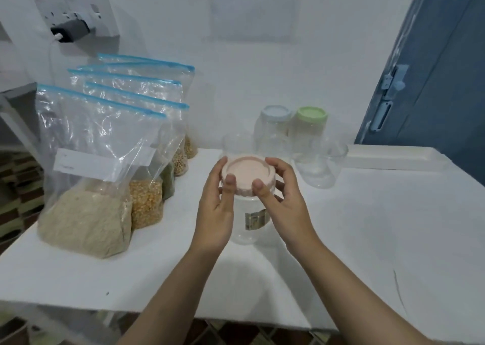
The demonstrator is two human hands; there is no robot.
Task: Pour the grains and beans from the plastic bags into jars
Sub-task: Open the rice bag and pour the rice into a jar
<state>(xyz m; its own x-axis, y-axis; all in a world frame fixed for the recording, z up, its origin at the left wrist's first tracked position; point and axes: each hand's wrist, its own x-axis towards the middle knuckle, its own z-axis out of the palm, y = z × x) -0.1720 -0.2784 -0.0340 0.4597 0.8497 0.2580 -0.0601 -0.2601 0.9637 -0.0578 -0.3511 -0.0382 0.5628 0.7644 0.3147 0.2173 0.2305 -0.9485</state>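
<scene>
Your left hand (216,208) and right hand (284,203) curl their fingers (231,183) round the pink lid (246,174) of the jar (246,221) on the table (367,226); the bags (86,187) stand left of them.

I see two bare forearms entering from the bottom edge | no sleeves, cuffs or gloves on either | left hand (217,200) bare, no ring, watch or band that I can make out | right hand (283,200) likewise bare | fingers (231,180) with short, unpainted nails | wrists unadorned
</scene>
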